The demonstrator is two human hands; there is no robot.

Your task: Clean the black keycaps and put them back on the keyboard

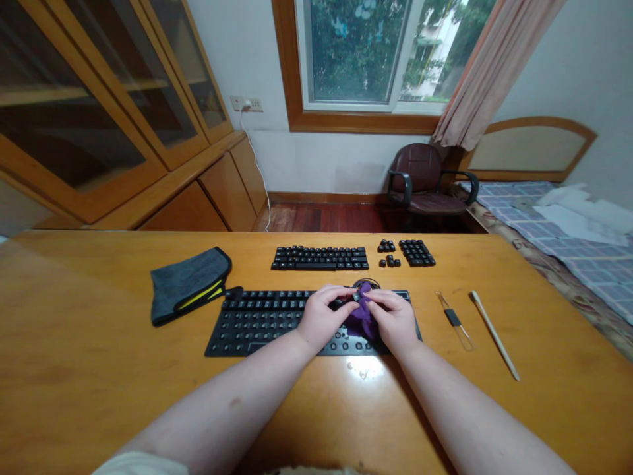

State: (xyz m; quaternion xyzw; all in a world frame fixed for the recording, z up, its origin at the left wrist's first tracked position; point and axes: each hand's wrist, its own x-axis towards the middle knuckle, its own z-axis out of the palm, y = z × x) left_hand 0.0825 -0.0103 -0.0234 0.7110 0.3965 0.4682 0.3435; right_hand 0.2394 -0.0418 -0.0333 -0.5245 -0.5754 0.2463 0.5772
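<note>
A black keyboard [267, 323] lies on the desk, its top rows capped and its lower rows stripped down to bare switches. Over its right part, my left hand [324, 316] is closed, thumb and forefinger pinching what looks like a small keycap [355, 297]. Close beside it, my right hand [395, 320] grips a purple cloth [363, 322], bunched up against the keycap and hanging over the keyboard. The fingertips of both hands nearly meet, so the keycap is partly hidden.
Removed keycaps [320, 258] stand in rows behind the keyboard, with a number-pad block [418, 253] to their right. A folded grey cloth [190, 284] lies at left. To the right are a wire keycap puller [452, 318] and a slim brush [494, 335] on the wooden desk [99, 369].
</note>
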